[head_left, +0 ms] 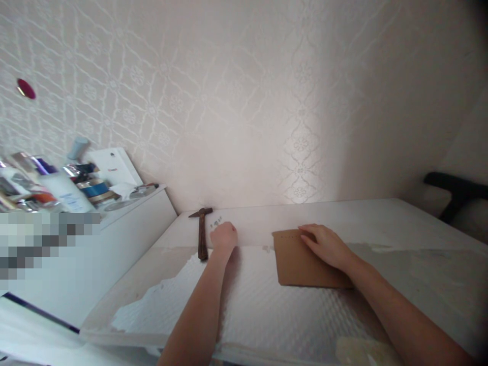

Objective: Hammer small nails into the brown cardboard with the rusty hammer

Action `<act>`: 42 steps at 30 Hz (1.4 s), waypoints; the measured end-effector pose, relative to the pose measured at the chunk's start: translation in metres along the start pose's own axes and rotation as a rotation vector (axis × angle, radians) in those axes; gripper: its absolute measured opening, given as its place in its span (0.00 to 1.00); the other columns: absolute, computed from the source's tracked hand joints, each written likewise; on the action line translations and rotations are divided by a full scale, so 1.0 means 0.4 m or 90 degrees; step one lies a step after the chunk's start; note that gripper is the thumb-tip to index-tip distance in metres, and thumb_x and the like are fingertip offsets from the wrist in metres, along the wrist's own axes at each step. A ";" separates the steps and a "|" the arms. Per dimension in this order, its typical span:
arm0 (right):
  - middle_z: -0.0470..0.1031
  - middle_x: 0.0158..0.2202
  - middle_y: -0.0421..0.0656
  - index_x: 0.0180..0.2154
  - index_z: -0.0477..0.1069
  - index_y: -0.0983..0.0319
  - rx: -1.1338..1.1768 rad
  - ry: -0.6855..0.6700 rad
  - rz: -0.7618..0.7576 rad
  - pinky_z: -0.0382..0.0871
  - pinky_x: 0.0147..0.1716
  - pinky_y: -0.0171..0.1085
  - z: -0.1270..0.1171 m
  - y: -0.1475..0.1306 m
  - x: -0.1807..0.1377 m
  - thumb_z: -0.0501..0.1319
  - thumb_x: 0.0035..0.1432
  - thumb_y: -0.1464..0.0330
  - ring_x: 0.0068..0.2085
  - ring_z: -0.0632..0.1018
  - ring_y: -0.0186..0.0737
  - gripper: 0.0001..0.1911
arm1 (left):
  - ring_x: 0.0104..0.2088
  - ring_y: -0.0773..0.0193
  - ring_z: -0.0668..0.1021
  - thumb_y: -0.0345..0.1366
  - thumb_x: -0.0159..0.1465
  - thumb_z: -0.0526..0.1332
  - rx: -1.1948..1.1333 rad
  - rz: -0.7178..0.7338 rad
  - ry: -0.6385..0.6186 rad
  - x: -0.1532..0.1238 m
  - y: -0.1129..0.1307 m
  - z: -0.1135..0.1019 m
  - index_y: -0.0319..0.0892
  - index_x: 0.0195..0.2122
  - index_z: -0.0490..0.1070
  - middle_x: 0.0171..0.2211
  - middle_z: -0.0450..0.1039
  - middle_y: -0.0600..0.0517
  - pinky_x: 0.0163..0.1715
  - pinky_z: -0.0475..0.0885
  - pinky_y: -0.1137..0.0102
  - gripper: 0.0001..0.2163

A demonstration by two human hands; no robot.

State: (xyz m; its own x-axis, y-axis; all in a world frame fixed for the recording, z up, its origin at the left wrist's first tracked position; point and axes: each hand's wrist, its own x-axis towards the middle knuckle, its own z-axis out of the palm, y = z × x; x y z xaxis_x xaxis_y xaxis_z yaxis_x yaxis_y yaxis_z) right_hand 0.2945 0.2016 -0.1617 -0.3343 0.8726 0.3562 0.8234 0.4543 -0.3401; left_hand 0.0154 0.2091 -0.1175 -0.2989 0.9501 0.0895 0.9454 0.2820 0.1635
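Note:
My left hand (224, 236) is closed, knuckles up, low over the white table beside a few small metal pieces (216, 222) that look like nails. Whatever its fingers hold, if anything, is hidden. Just left of it lies a hammer (202, 234) with a dark wooden handle, its head toward the wall. A flat brown piece of cardboard (301, 262) lies on the table to the right, with a row of tiny dark marks along its far edge. My right hand (326, 245) rests on its far right part, thumb and fingers apart.
A translucent textured cover (263, 300) lies over the near tabletop. At left stands a white cabinet (125, 244) topped with bottles (66, 190), jars and a white box (116, 166). A patterned wall (236, 112) rises behind the table. A black chair armrest (453, 190) appears at far right.

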 end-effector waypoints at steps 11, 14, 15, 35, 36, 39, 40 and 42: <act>0.77 0.49 0.50 0.49 0.74 0.65 -0.004 -0.003 -0.009 0.66 0.51 0.43 0.003 0.002 0.001 0.52 0.61 0.68 0.49 0.76 0.46 0.18 | 0.37 0.63 0.78 0.32 0.61 0.57 -0.202 0.311 -0.107 -0.045 0.074 0.035 0.42 0.33 0.78 0.33 0.79 0.52 0.44 0.71 0.70 0.09; 0.77 0.48 0.49 0.48 0.74 0.63 -0.005 -0.006 -0.009 0.66 0.51 0.43 0.003 0.004 0.001 0.52 0.61 0.68 0.49 0.76 0.46 0.18 | 0.36 0.63 0.78 0.32 0.61 0.58 -0.222 0.304 -0.131 -0.050 0.078 0.036 0.43 0.33 0.77 0.33 0.79 0.53 0.43 0.71 0.70 0.08; 0.77 0.48 0.49 0.48 0.74 0.63 -0.004 -0.009 -0.009 0.66 0.51 0.43 0.003 0.004 0.001 0.52 0.61 0.68 0.48 0.76 0.46 0.18 | 0.35 0.64 0.78 0.32 0.61 0.58 -0.228 0.304 -0.135 -0.051 0.078 0.037 0.43 0.34 0.77 0.33 0.79 0.53 0.42 0.71 0.70 0.07; 0.76 0.49 0.51 0.48 0.73 0.66 0.009 -0.004 -0.017 0.64 0.53 0.43 0.000 -0.006 0.001 0.51 0.62 0.70 0.50 0.75 0.46 0.18 | 0.54 0.45 0.71 0.39 0.62 0.54 0.063 -0.203 0.092 0.028 -0.143 -0.061 0.36 0.51 0.67 0.51 0.70 0.35 0.47 0.68 0.56 0.18; 0.76 0.49 0.51 0.48 0.73 0.66 0.010 -0.002 -0.018 0.64 0.53 0.43 0.000 -0.007 0.001 0.51 0.62 0.70 0.50 0.75 0.46 0.18 | 0.53 0.45 0.72 0.38 0.61 0.54 0.063 -0.205 0.062 0.031 -0.160 -0.059 0.36 0.51 0.67 0.50 0.70 0.35 0.46 0.69 0.56 0.18; 0.76 0.49 0.51 0.48 0.73 0.67 0.017 0.004 -0.024 0.65 0.53 0.43 0.002 -0.007 0.001 0.51 0.62 0.70 0.50 0.75 0.47 0.18 | 0.50 0.47 0.75 0.36 0.61 0.54 0.050 -0.187 0.017 0.039 -0.195 -0.052 0.38 0.50 0.67 0.48 0.73 0.36 0.43 0.70 0.60 0.16; 0.76 0.49 0.52 0.48 0.74 0.67 0.020 0.007 -0.027 0.65 0.53 0.43 0.002 -0.007 0.001 0.51 0.62 0.70 0.50 0.75 0.47 0.18 | 0.49 0.48 0.75 0.36 0.61 0.54 0.045 -0.187 0.025 0.041 -0.203 -0.050 0.39 0.50 0.66 0.48 0.73 0.36 0.42 0.70 0.61 0.16; 0.77 0.48 0.52 0.48 0.74 0.67 0.024 0.013 -0.034 0.66 0.52 0.44 0.003 -0.006 0.001 0.51 0.62 0.70 0.49 0.76 0.47 0.18 | 0.49 0.48 0.76 0.36 0.61 0.55 0.027 -0.199 0.055 0.043 -0.216 -0.050 0.39 0.51 0.65 0.48 0.73 0.37 0.42 0.70 0.62 0.17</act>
State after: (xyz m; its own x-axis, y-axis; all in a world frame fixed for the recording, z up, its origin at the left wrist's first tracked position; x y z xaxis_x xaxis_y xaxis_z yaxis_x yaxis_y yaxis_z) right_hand 0.2918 0.2011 -0.1620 -0.3668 0.8434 0.3925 0.7868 0.5064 -0.3528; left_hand -0.0741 0.1984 -0.1104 -0.5843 0.8019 0.1246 0.8098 0.5658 0.1553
